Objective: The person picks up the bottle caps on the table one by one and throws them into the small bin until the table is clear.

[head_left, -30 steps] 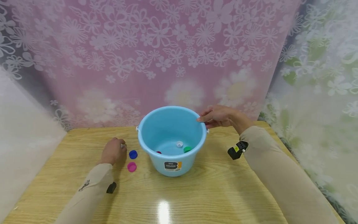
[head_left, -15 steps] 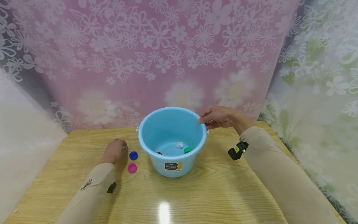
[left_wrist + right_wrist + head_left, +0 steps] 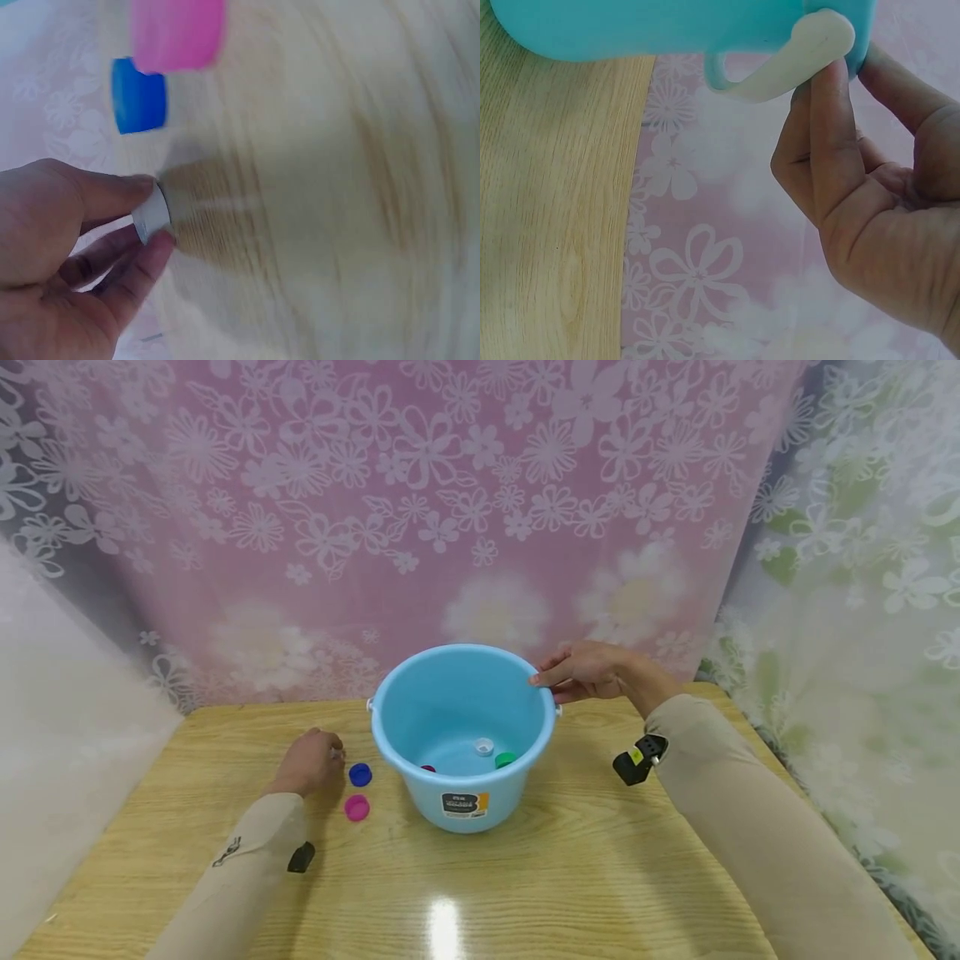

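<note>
Between thumb and fingers my left hand (image 3: 303,764) pinches a white bottle cap (image 3: 152,214), low over the table. Just right of that hand lie a blue bottle cap (image 3: 360,775) and a pink bottle cap (image 3: 357,807). A light blue bucket (image 3: 465,802) stands upright at the middle. My right hand (image 3: 588,670) grips its rim at the right, thumb on the inner side; in the right wrist view the fingers sit by the white handle (image 3: 795,67). Inside the bucket are a white cap (image 3: 483,747), a green cap (image 3: 505,760) and a mostly hidden red one (image 3: 427,768).
The wooden table (image 3: 540,885) reaches back to a pink flowered curtain (image 3: 360,552). Pale cloth hangs at the left, and a white-green flowered curtain (image 3: 862,610) at the right. A small camera (image 3: 633,764) is worn on the right wrist.
My left hand has turned slightly, and the white cap shows less between its fingers. My right hand keeps its grip on the rim; the bucket and loose caps stay put.
</note>
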A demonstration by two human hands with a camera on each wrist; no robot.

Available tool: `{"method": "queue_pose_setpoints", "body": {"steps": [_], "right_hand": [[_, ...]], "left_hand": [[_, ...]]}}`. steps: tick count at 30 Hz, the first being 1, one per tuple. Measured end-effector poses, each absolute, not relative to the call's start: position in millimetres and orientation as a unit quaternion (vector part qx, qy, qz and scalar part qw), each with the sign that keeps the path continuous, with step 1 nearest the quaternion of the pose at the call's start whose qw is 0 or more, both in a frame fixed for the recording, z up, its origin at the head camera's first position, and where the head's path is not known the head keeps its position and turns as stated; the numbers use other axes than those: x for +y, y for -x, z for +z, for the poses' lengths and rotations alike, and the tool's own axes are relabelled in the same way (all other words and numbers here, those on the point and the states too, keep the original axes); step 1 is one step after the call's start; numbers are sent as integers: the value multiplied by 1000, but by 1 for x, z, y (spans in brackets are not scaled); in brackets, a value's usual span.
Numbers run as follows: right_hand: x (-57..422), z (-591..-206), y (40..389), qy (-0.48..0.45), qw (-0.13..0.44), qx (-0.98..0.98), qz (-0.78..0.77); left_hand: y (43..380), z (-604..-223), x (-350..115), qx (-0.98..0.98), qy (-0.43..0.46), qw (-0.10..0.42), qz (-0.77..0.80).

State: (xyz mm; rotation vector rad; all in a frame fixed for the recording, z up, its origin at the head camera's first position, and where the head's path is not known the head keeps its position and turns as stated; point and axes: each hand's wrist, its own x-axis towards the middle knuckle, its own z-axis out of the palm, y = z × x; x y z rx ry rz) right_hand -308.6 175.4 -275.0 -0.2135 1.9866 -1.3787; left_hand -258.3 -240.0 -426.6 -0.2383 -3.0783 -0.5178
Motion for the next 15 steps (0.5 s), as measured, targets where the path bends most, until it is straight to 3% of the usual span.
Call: {"method": "queue_pose_setpoints", "body": {"steps": [6, 15], "right_hand": [[175, -275, 310, 84, 349, 767, -532], [175, -275, 309, 86, 352, 766, -531]], "left_hand": [[257, -424, -246, -975, 60, -10, -215], [253, -402, -254, -978, 92, 9, -187]]}}
